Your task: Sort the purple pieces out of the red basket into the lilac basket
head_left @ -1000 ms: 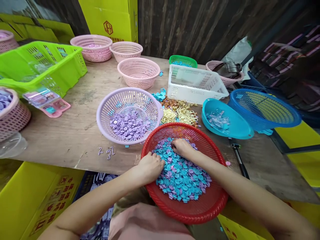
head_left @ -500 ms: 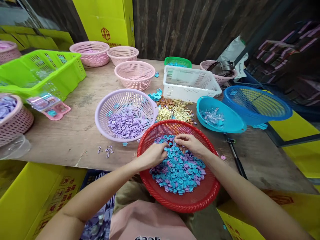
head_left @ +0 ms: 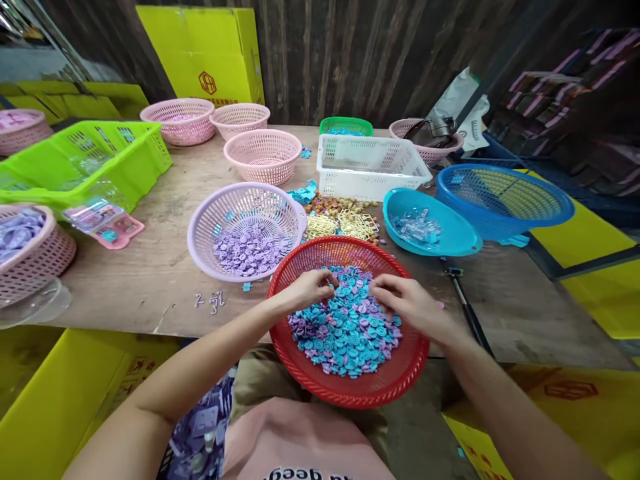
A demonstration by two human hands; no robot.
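Both hands are working the blue and purple plastic discs (head_left: 345, 327) in the round red mesh basket (head_left: 350, 390); left hand (head_left: 311, 288) grip is pinching discs; right hand (head_left: 407, 303), now shifted rightward, is resting loosely curled, its contents not discernible.

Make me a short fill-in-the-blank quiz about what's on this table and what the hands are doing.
1. Both hands, left and right, rest in the ____ basket.
2. Its pieces are blue and ____.
3. The lilac basket beside it holds only ____ pieces.
4. The rectangular white basket sits ____ the red one.

Missing: red; purple; purple; behind
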